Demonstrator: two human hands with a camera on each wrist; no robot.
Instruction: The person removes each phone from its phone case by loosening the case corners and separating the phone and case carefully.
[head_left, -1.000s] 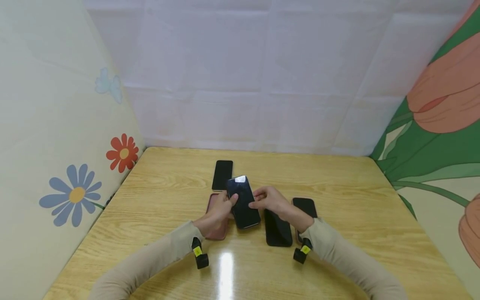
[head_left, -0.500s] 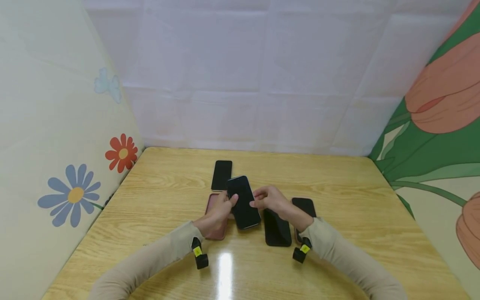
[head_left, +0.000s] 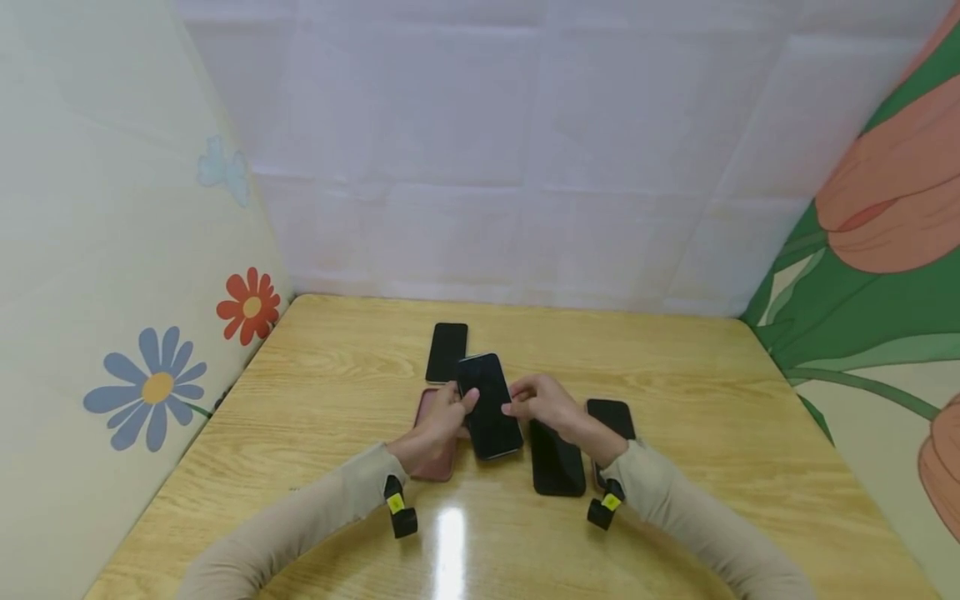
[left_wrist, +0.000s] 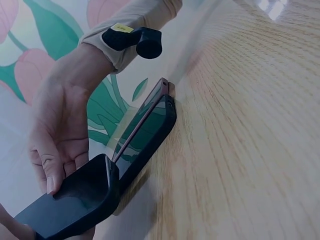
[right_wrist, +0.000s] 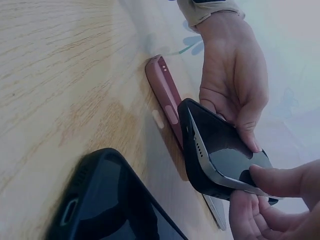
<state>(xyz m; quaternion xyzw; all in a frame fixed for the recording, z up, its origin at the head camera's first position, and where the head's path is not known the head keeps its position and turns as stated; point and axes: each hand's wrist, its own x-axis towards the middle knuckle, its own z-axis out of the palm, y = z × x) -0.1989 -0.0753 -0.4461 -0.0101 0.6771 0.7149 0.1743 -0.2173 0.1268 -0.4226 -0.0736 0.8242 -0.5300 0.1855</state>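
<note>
Between both hands is a smartphone [head_left: 491, 417], raised off the table and slanted. In the right wrist view it sits askew in a black phone case [right_wrist: 192, 167], with its silver edge [right_wrist: 220, 179] lifted out of the case along the near side. My left hand [head_left: 438, 417] grips the case and phone from the left, thumb lying on the screen. From the right, my right hand [head_left: 547, 404] pinches the phone's edge, thumb on the glass and fingers beneath. A pink phone case [head_left: 444, 465], its hollow side up, lies under my left hand.
A dark phone [head_left: 447, 350] lies behind the hands. Another phone in a black case [head_left: 557, 462] rests beneath my right hand, and a phone in a pink case [head_left: 611, 417] lies farther right. Behind the wooden table [head_left: 360, 350] hangs a white cloth [head_left: 450, 208].
A bright reflection at the top of the held phone's screen has vanished. Both hands keep nearly the same places and grips; the view shifts slightly.
</note>
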